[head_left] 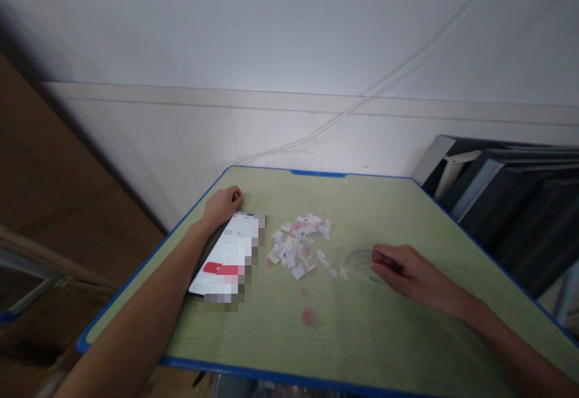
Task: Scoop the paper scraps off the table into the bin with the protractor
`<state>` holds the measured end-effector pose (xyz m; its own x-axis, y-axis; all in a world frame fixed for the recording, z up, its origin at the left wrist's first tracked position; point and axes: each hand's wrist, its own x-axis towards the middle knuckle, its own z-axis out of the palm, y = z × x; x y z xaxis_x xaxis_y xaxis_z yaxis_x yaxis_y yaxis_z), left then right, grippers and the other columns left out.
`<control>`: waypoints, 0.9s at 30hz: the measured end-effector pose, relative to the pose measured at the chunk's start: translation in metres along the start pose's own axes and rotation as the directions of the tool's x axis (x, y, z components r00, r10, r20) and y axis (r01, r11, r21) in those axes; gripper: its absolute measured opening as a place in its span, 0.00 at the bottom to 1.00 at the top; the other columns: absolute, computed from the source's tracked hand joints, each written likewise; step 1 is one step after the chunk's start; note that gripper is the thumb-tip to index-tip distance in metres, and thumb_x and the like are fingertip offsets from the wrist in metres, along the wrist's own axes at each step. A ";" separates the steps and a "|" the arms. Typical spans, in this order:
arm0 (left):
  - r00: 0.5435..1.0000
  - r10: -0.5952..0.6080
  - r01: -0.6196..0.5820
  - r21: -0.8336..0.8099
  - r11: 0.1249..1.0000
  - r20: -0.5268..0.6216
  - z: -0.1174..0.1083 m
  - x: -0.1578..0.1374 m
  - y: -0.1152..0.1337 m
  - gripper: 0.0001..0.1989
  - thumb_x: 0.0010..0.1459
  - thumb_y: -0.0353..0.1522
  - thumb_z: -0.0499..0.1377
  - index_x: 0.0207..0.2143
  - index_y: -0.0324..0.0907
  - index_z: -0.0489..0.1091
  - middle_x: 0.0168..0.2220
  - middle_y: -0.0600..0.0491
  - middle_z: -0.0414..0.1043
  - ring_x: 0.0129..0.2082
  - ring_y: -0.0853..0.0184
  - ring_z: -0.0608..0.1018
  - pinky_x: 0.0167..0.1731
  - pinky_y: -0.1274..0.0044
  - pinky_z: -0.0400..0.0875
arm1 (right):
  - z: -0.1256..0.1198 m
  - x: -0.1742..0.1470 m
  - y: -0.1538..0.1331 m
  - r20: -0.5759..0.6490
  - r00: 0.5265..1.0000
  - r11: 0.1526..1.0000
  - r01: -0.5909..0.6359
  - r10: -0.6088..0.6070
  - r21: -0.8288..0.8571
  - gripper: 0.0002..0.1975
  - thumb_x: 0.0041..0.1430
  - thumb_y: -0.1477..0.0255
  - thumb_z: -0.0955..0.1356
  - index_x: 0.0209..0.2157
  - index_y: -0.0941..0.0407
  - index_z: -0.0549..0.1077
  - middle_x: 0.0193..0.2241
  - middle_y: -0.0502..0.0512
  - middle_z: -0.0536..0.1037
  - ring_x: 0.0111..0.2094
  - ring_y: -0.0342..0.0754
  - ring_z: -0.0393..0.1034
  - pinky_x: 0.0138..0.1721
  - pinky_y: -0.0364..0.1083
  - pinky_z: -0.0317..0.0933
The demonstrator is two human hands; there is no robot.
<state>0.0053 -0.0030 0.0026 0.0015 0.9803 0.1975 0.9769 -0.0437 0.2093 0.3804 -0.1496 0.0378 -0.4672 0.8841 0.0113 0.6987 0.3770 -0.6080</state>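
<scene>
My left hand (pixel 224 203) rests on the green tabletop by its left edge, fingers curled in, with nothing visible in them. Just below it lies a phone (pixel 221 253), its lit screen showing a timer and a red button, partly pixelated. My right hand (pixel 404 270) is closed in a pinch at the right; a small dark reddish-brown thing (pixel 384 260) shows between thumb and fingers, too blurred to name. Beside those fingertips is a faint round grey pattern or clear disc (pixel 359 261) on the table. A heap of small white and pink paper pieces (pixel 296 246) lies between my hands.
Two pinkish round spots or discs, the larger one (pixel 308 316) nearer me, lie below the heap. The table (pixel 253 337) has a blue rim. Dark folded panels (pixel 511 205) lean at the right, a brown board (pixel 58 145) stands left, and a cable (pixel 316 132) crosses the wall.
</scene>
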 end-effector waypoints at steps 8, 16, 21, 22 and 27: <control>1.000 -0.003 0.003 0.011 1.000 -0.002 0.002 0.001 -0.002 0.10 0.57 0.34 0.49 0.35 0.41 0.67 0.33 0.48 0.74 0.32 0.62 0.74 0.28 0.75 0.59 | 0.005 0.002 0.002 0.037 0.999 1.000 0.006 -0.007 0.018 0.16 0.61 0.63 0.59 0.22 0.55 0.59 0.18 0.46 0.60 0.20 0.42 0.55 0.22 0.42 0.47; 1.000 -0.004 0.003 0.018 1.000 0.006 0.001 0.001 -0.001 0.10 0.59 0.34 0.49 0.34 0.41 0.67 0.32 0.49 0.74 0.32 0.63 0.73 0.27 0.75 0.58 | 0.000 0.023 -0.009 0.129 0.990 0.987 0.070 -0.052 -0.142 0.13 0.61 0.65 0.58 0.24 0.55 0.59 0.19 0.47 0.62 0.21 0.43 0.57 0.24 0.43 0.45; 1.000 -0.008 0.008 0.004 1.000 0.004 0.001 0.001 0.000 0.09 0.59 0.33 0.49 0.34 0.42 0.68 0.33 0.49 0.74 0.32 0.63 0.73 0.27 0.75 0.58 | -0.005 0.032 -0.007 0.058 0.998 0.974 0.030 -0.017 -0.225 0.13 0.60 0.66 0.58 0.22 0.54 0.58 0.18 0.47 0.61 0.21 0.43 0.56 0.24 0.43 0.44; 1.000 -0.005 0.005 0.003 1.000 0.004 0.002 0.001 0.000 0.08 0.59 0.33 0.49 0.35 0.41 0.68 0.33 0.50 0.74 0.32 0.63 0.73 0.27 0.75 0.58 | -0.004 0.033 -0.006 0.039 0.999 0.980 0.033 -0.025 -0.199 0.13 0.60 0.66 0.57 0.23 0.54 0.58 0.18 0.47 0.61 0.21 0.43 0.56 0.24 0.43 0.45; 1.000 -0.017 0.017 0.008 1.000 0.015 0.000 0.000 0.002 0.08 0.59 0.32 0.50 0.35 0.41 0.68 0.33 0.49 0.74 0.33 0.63 0.74 0.28 0.75 0.58 | 0.006 0.035 -0.004 0.105 0.994 0.980 0.059 -0.040 -0.188 0.13 0.61 0.66 0.57 0.24 0.55 0.59 0.19 0.48 0.63 0.22 0.44 0.58 0.25 0.43 0.46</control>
<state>0.0069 -0.0033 0.0030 -0.0121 0.9837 0.1793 0.9785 -0.0252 0.2046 0.3584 -0.1222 0.0361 -0.5487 0.8347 -0.0475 0.7592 0.4737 -0.4463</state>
